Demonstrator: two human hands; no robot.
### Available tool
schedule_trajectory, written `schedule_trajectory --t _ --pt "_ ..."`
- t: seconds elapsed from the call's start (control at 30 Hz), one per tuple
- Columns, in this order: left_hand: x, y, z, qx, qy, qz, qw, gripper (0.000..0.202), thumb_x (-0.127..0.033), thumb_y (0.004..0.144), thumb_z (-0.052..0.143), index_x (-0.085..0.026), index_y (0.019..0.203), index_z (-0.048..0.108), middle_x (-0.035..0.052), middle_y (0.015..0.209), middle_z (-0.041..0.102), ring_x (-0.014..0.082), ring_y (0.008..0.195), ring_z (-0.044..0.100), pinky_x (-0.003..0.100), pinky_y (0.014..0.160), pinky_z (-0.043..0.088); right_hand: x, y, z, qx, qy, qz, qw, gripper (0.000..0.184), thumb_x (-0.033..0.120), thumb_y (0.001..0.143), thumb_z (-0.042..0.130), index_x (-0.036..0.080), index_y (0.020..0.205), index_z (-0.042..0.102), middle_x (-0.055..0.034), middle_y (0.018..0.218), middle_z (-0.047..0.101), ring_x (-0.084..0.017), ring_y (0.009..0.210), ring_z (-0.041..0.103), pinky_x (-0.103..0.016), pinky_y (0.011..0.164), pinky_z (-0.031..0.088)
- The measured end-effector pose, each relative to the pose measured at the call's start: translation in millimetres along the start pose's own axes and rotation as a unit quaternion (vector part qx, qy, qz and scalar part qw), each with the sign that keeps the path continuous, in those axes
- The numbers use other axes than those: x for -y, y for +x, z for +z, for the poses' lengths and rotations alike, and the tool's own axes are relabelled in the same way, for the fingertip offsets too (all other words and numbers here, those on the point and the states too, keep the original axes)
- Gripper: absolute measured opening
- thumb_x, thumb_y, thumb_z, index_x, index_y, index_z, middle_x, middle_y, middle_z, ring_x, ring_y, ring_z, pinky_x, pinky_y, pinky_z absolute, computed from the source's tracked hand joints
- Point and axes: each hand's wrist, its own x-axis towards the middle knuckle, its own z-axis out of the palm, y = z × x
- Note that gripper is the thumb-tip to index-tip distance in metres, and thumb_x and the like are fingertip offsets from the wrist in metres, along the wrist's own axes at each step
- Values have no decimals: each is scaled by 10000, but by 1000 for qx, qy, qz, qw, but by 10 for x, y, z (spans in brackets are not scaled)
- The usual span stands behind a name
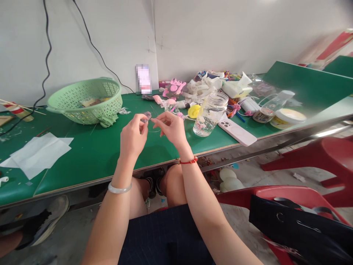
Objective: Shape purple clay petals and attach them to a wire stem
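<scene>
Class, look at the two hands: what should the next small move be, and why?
Probably ease the right hand slightly toward the small greyish piece: the left hand pinches that piece, and the right hand's fingers point at it from close by. Whether they hold anything is too small to tell.

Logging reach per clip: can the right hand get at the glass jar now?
Likely yes: the right hand is close to the glass jar, and nothing visible blocks its near side.
</scene>
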Motion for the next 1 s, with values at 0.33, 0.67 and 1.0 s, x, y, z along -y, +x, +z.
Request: schedule_trajectory --t 0.33,0.67,1.0 --pt "40 9 7 -15 -52 48 997 157 -172 950 576 -178 1039 705 67 972 786 172 843 738 289 819 573 -21 24 -18 -28 24 -12 999 390 607 863 710 218 870 684 -4 875 748 -79 457 549 -252 470 408" --pt "-21 11 -10 -53 -48 28 997 123 -198 942 592 -187 930 714 44 874 780 155 755 716 274 767 566 3 52 5 -35 122 61 990 545 750 782 705 218 811 592 16 721 684 -52 398 447 -237 400 371" --pt "4 13 3 -49 -74 12 996 104 -212 938 603 -188 919 703 46 914 783 158 809 717 273 796 568 12 42 -40 0 191 73 979 518 692 833 701 214 722 537 45 635 594 -47 425 428 -226 413 333"
